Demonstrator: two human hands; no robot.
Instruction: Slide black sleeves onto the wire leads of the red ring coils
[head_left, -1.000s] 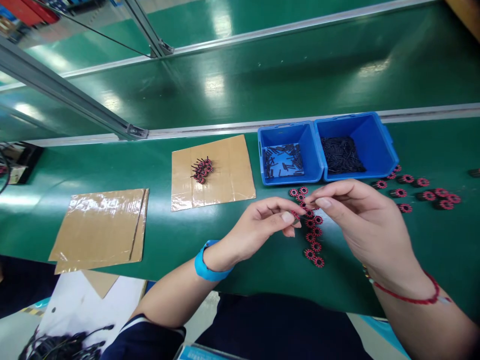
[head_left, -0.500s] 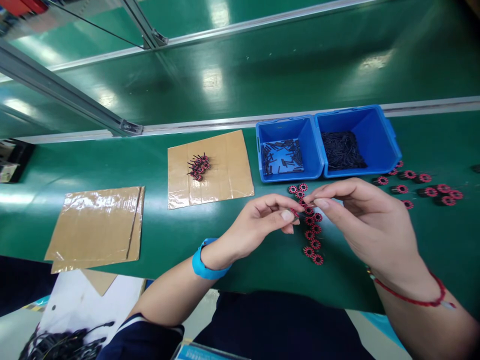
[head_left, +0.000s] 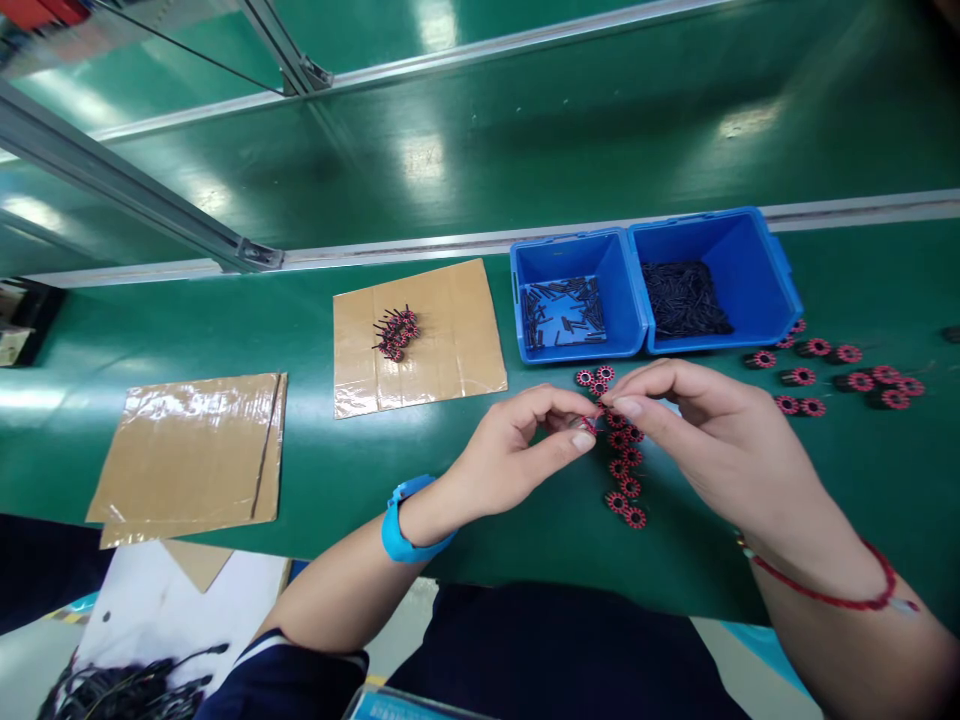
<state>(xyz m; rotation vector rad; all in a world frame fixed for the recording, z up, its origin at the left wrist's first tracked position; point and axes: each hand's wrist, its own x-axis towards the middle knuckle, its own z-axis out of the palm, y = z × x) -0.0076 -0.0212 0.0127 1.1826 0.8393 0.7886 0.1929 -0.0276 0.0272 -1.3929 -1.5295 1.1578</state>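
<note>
My left hand (head_left: 517, 450) pinches a small red-and-black wound motor stator (head_left: 587, 426) between thumb and fingers, partly covered by the fingertips. Against its upper right side, the thumb and forefinger of my right hand (head_left: 720, 440) are pressed together on what looks like a thin wire lead of that stator. Beneath and between the hands, a column of similar stators (head_left: 618, 469) stands on the green table. More stators (head_left: 857, 381) are scattered to the right of my right hand. Several stators with black sleeves sticking up (head_left: 397, 335) sit on a cardboard sheet (head_left: 450, 375).
Behind the hands are two blue bins: the left bin (head_left: 574, 258) holds loose short black tubes, the right bin (head_left: 742, 290) a dense pile of them. Stacked cardboard (head_left: 195, 450) lies at the left table edge. A metal rail (head_left: 390, 250) runs along the back.
My right fingertips have shifted slightly left, closer to the stator in my left hand. The left hand has turned a little, showing more of the stator.
</note>
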